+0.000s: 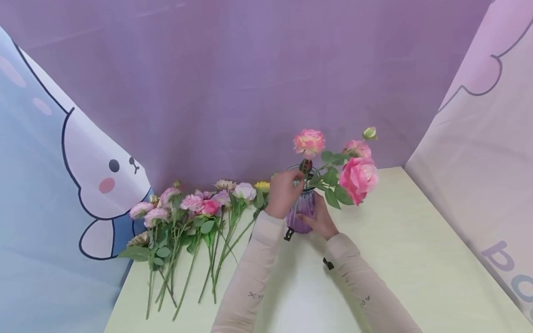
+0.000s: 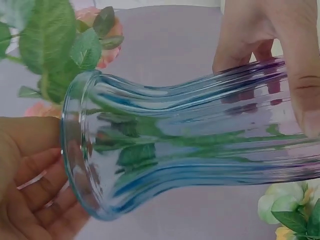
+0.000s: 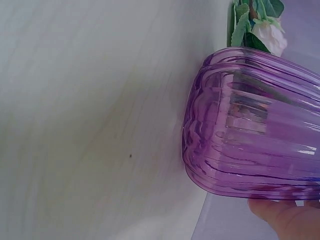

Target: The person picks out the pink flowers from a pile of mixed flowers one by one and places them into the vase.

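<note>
A ribbed glass vase (image 1: 300, 213), blue at the flared mouth and purple lower down, stands upright near the back of the table. My right hand (image 1: 320, 219) grips its lower body from the right, thumb across the front. At the rim is my left hand (image 1: 285, 192), its curled fingers at the stem of a pink flower (image 1: 309, 142) that rises above the mouth. A stem of pink roses (image 1: 359, 178) with green leaves leans out to the right. Green stems show through the glass (image 2: 200, 142). The purple base (image 3: 220, 130) appears beside the tabletop; contact is unclear.
Several artificial flowers (image 1: 193, 202), pink, white and yellow, lie to the left with stems (image 1: 183, 291) pointing to the front. A purple curtain (image 1: 233, 83) stands close behind the table (image 1: 399, 259). Printed cloths (image 1: 50, 194) hang at both sides.
</note>
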The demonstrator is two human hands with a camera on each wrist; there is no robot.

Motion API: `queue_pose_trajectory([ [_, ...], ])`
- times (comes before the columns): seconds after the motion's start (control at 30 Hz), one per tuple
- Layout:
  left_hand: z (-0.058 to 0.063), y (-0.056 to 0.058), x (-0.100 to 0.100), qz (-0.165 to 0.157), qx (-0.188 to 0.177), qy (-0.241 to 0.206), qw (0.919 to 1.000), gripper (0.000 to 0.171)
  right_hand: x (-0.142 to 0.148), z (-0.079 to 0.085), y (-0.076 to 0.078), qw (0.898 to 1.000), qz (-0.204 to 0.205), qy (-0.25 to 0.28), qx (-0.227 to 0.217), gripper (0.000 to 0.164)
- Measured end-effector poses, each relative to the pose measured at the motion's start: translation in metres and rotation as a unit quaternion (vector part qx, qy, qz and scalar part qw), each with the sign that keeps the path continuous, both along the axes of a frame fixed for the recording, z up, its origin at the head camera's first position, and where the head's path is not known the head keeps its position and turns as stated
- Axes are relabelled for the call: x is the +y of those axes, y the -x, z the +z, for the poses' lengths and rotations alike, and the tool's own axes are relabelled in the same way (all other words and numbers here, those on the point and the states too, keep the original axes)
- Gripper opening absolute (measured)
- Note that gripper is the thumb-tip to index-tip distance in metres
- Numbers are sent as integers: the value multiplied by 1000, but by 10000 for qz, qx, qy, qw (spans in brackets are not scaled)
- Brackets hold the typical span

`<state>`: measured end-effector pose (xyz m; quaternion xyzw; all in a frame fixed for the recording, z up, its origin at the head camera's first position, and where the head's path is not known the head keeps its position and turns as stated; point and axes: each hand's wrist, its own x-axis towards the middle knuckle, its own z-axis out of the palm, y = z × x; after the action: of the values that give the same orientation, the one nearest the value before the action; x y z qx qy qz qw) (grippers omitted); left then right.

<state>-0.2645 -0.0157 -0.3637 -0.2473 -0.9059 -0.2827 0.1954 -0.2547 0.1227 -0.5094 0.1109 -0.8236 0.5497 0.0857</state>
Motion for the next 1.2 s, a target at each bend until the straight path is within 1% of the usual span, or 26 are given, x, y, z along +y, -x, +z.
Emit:
queue_pose_trajectory([
  [0.07,1,-2,-4,-99,95,-192,9997,16,0,2,0,10000,-36,-59,-57,97],
  [0.1,1,-4,-6,-141,201,-280,9993,16,0,2,1,9999,-44,-78,-94,96],
  [0.2,2,-10,-15,-142,514,-518,9972,17,0,4,1,9999,-55,-84,-84,96],
  [0.27,2,-13,-22,-86,675,-663,9955,17,1,4,1,10000,-35,-46,7,96],
  [0.37,-2,-19,-35,76,783,-842,9933,17,2,5,2,9999,14,98,131,97],
  [0.43,-5,-23,-44,184,791,-924,9924,17,2,6,3,9996,62,160,239,97],
  [0.57,-12,-29,-64,330,828,-948,9915,19,3,7,4,9992,60,184,362,96],
  [0.67,-20,-33,-81,456,669,-936,9923,21,3,7,5,9992,51,187,355,95],
  [0.83,-38,-45,-110,746,50,-827,9938,25,3,7,2,9996,96,214,167,95],
  [0.9,-47,-49,-122,877,-115,-759,9932,25,2,6,2,9998,71,172,90,95],
  [0.97,-55,-53,-134,1019,-214,-735,9918,25,2,6,1,9999,30,100,46,95],
  [1.03,-63,-56,-146,1136,-220,-693,9909,24,1,6,1,10000,13,48,38,95],
  [1.13,-73,-61,-166,1414,-248,-533,9882,23,1,6,0,10000,-7,-13,21,96],
  [1.2,-79,-64,-180,1608,-351,-424,9855,22,0,6,0,10000,3,-35,31,96],
])
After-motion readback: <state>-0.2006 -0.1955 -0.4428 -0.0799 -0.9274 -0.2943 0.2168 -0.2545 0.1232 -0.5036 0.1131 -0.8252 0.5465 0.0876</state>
